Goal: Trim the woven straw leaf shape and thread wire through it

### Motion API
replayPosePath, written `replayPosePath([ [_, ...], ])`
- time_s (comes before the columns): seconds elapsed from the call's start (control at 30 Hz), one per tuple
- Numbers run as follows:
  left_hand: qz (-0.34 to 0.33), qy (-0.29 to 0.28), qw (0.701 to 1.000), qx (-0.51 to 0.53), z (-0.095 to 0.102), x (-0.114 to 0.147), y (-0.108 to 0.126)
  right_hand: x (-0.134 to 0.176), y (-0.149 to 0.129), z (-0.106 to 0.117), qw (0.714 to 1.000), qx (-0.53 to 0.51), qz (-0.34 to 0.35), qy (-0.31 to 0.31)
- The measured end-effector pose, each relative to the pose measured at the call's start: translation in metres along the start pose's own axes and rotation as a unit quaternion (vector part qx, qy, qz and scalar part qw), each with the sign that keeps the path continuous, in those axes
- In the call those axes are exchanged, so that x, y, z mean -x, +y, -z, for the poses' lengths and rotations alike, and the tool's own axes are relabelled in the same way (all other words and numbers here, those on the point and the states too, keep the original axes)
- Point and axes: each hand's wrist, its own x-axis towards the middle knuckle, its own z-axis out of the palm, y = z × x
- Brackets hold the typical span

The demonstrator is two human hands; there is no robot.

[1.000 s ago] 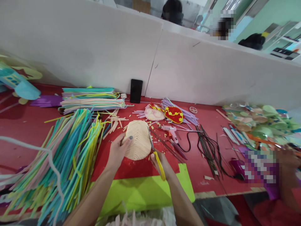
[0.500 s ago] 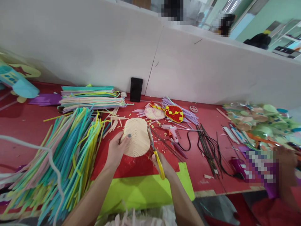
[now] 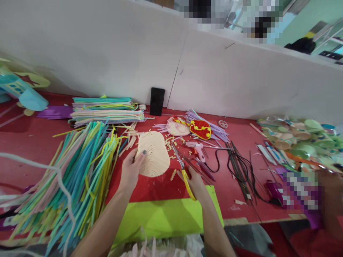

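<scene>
My left hand (image 3: 132,167) grips the left edge of a cream-coloured panel (image 3: 154,154), rounded in outline and built of strips laid in a chevron pattern. The thumb lies on top of it. In my right hand (image 3: 195,182) is a pair of scissors (image 3: 188,184) with yellow handles, its blades pointing up and to the left. The blades are apart from the panel, to its right. Small cream offcuts (image 3: 173,175) lie between the panel and the scissors. Beneath are a red sheet (image 3: 158,189) and a lime-green sheet (image 3: 160,217).
Bundles of coloured fuzzy stems (image 3: 77,182) cover the left side. A dark phone (image 3: 157,101) leans on the white partition (image 3: 112,53). A pink glue gun (image 3: 197,149) with a black cord and a red-and-yellow oval piece (image 3: 200,129) lie beyond my right hand. Another person's hand (image 3: 332,182) is far right.
The scissors have moved away from the panel's right edge, to the right and slightly down. The panel has shifted slightly left in my left hand. A cream offcut now lies beside it.
</scene>
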Motion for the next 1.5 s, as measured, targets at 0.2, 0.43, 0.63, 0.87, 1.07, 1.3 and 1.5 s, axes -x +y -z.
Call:
replayPosePath([
  [0.2,0.009,-0.003,1.0,0.015,0.002,-0.001,-0.001,-0.002,0.018,0.014,0.978,0.207,0.0,0.034],
  [0.43,0.025,-0.058,0.998,-0.021,0.001,0.004,-0.007,0.004,-0.029,0.024,0.986,0.065,0.117,0.099],
  [0.63,0.053,-0.118,0.988,-0.085,-0.002,0.012,-0.014,-0.012,-0.062,0.007,0.987,-0.111,0.12,-0.002],
  [0.87,0.104,-0.113,0.987,-0.036,0.005,0.005,-0.015,-0.028,-0.053,-0.012,0.972,-0.155,0.173,-0.023],
  [1.07,0.162,-0.11,0.98,0.029,0.009,-0.001,-0.009,-0.042,-0.036,-0.027,0.961,-0.236,0.113,0.091],
  [1.3,0.002,-0.089,0.993,-0.08,0.014,-0.006,-0.027,-0.05,-0.017,-0.029,0.957,-0.08,0.177,0.217],
  [1.5,-0.033,-0.09,0.988,-0.122,0.017,-0.007,-0.036,-0.039,-0.023,-0.035,0.965,-0.133,0.155,0.165],
])
